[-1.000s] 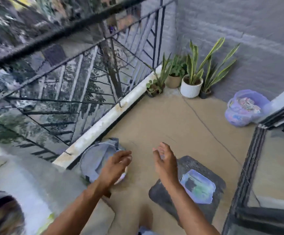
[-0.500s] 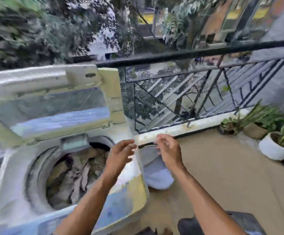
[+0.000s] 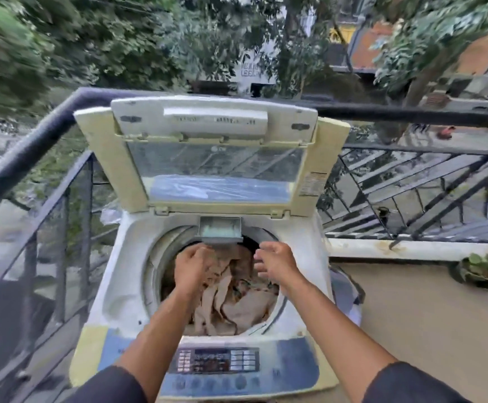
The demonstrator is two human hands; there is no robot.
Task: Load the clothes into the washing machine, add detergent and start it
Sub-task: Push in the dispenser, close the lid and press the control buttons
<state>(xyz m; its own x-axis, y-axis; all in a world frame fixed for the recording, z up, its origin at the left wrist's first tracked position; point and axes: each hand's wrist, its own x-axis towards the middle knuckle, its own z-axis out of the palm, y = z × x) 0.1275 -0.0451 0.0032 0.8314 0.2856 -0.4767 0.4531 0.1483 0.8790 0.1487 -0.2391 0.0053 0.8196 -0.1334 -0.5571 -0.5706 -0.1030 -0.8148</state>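
Left hand (image 3: 193, 266) grasps clothes (image 3: 237, 301) in washing machine (image 3: 114, 286); right hand (image 3: 274, 263) loosely curled, holding nothing; drawer (image 3: 221, 229) juts just above; railing (image 3: 411, 114) behind.

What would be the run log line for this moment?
lid: raised | drum: beige crumpled clothes | left hand: on clothes | right hand: open above

Yellowed glossy plastic washing machine (image 3: 126, 289) holds crumpled matt beige cloth clothes (image 3: 237, 303).

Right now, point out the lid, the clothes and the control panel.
lid (image 3: 216, 167): head view, on its clear window.
clothes (image 3: 237, 303): head view, on the beige pile in the drum.
control panel (image 3: 216, 360): head view, on the button block.
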